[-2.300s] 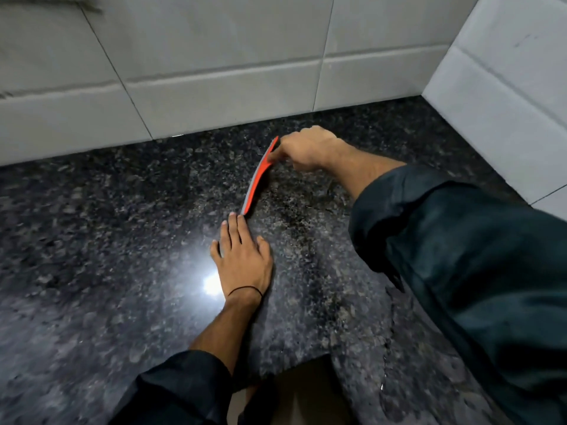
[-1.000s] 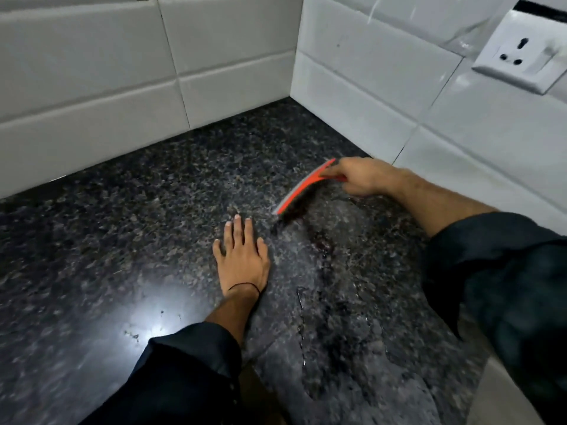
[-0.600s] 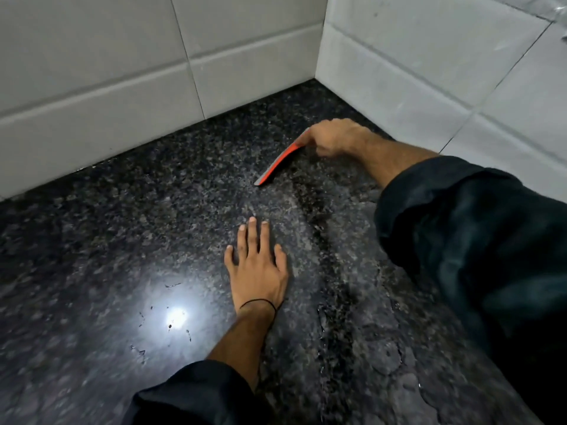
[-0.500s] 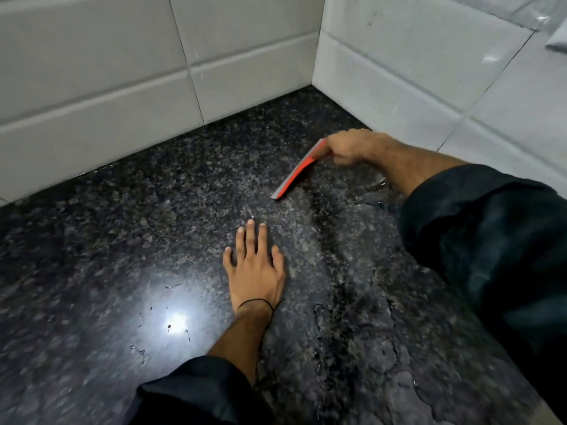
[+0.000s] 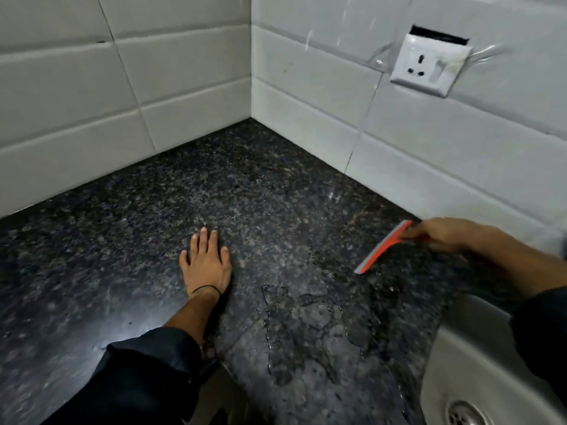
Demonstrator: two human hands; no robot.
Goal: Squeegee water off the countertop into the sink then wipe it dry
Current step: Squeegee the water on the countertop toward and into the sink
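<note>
- Steel sink (image 5: 454, 363) at the near right, drain (image 5: 466, 414) showing.
- Water (image 5: 306, 326) pools on the dark speckled countertop (image 5: 122, 240) beside it.
- Left hand (image 5: 207, 265) lies flat, fingers straight, on the stone.
- Right hand (image 5: 445, 234) grips the orange squeegee (image 5: 382, 250); the blade seems to touch the counter, though it's blurred.
- White tiled walls (image 5: 184, 87) and a socket (image 5: 429, 67) behind.

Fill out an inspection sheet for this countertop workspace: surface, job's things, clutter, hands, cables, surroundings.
Surface: dark speckled countertop; water pooled between the left hand and the sink.
Job's things: orange squeegee near the right wall; sink at lower right, drain visible.
Clutter: nothing seen.
Hands: left hand flat on the countertop, fingers straight; right hand grips the squeegee handle.
Cables: nothing seen.
Surroundings: white tiled walls meeting in a corner; socket on the right wall.
</note>
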